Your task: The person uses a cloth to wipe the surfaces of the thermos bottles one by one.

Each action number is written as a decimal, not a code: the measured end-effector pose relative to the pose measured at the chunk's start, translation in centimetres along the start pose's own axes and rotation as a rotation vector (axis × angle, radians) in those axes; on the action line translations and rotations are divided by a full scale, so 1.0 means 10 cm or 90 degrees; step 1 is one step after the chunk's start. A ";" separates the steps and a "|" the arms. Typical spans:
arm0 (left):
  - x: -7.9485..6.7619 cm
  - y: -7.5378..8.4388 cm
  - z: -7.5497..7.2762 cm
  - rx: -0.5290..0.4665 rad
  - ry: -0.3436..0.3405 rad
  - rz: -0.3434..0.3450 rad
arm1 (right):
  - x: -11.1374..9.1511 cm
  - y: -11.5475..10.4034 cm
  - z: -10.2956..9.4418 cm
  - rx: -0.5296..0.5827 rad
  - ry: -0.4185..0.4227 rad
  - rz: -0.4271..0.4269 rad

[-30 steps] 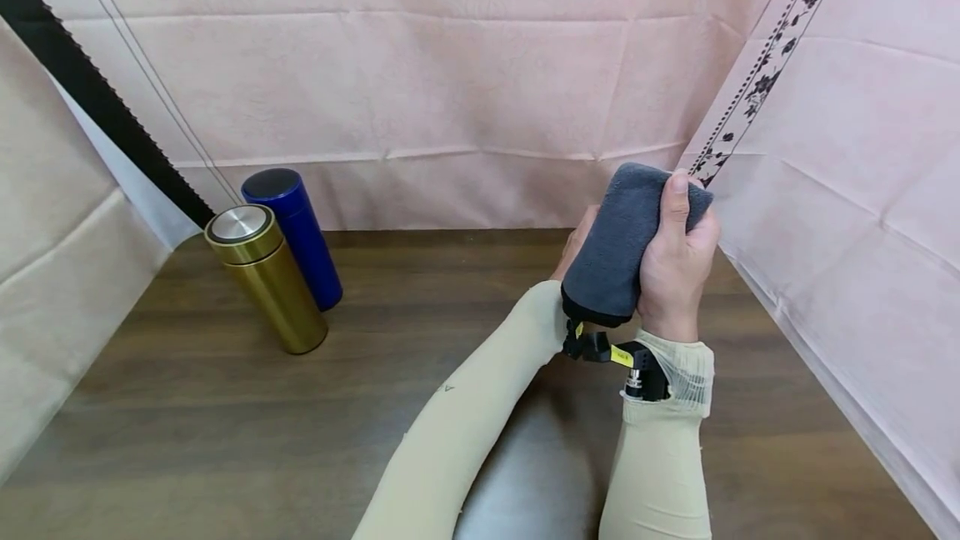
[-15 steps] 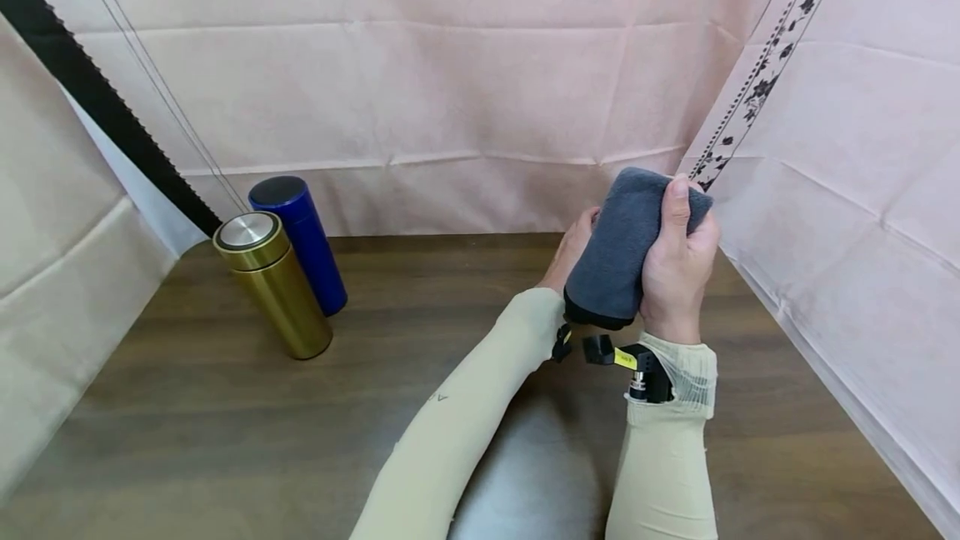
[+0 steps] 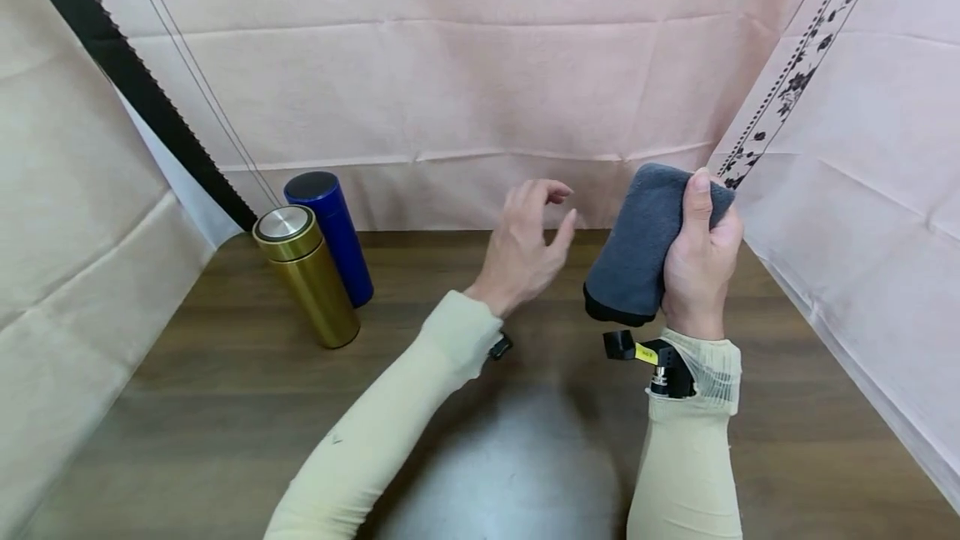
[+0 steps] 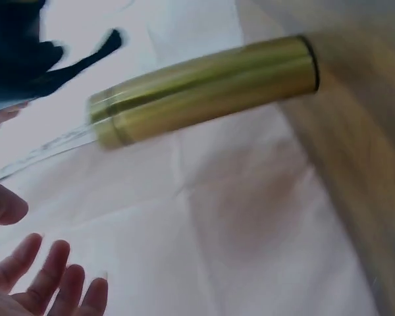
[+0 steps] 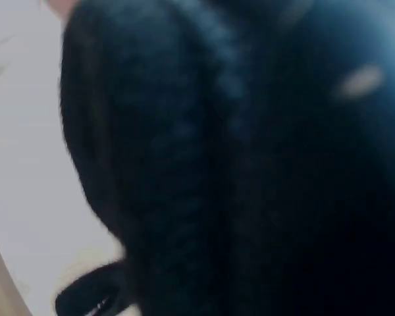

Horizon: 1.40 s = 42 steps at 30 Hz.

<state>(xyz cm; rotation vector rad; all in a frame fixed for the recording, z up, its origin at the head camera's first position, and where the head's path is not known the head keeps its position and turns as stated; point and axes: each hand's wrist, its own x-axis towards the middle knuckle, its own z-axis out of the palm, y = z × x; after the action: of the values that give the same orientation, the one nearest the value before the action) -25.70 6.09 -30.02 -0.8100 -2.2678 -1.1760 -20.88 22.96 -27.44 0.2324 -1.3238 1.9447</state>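
My right hand [image 3: 699, 273] grips a grey plush cloth [image 3: 637, 240], its thumb lying over the upper right side. The cloth's lower edge looks black. In the right wrist view the dark cloth [image 5: 178, 164] fills most of the picture, with a small loop at the bottom. To the left of it, my left hand [image 3: 525, 244] is in the air, fingers spread and loosely bent, holding nothing. The left wrist view has a gold flask [image 4: 210, 92], its base by the wood, with dark cloth [image 4: 20, 59] near its cap end.
At the left of the wooden table [image 3: 225, 407] a gold flask [image 3: 315, 290] with a silver-topped lid stands in front of a blue flask [image 3: 341, 244]. Pale pink cloth [image 3: 480, 98] hangs along the back and both sides.
My left hand has come out from behind the grey cloth, moving left with its fingers spreading. The right hand keeps its grip on the cloth. The whole head view has shifted slightly.
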 end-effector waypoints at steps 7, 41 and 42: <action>-0.33 -0.06 -0.74 0.063 0.146 0.027 | 0.01 0.01 0.03 0.015 -0.002 0.014; -0.93 -0.72 -2.36 0.228 0.037 -0.419 | -0.01 0.21 0.04 -0.206 -0.103 0.060; -0.92 -0.72 -2.36 0.224 0.033 -0.419 | -0.01 0.22 0.04 -0.208 -0.105 0.062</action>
<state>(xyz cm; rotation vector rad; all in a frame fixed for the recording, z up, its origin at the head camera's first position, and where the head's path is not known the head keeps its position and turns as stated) -20.98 -19.65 -27.42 0.1183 -2.6732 -0.9693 -22.39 22.19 -28.87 0.1720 -1.7671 1.7836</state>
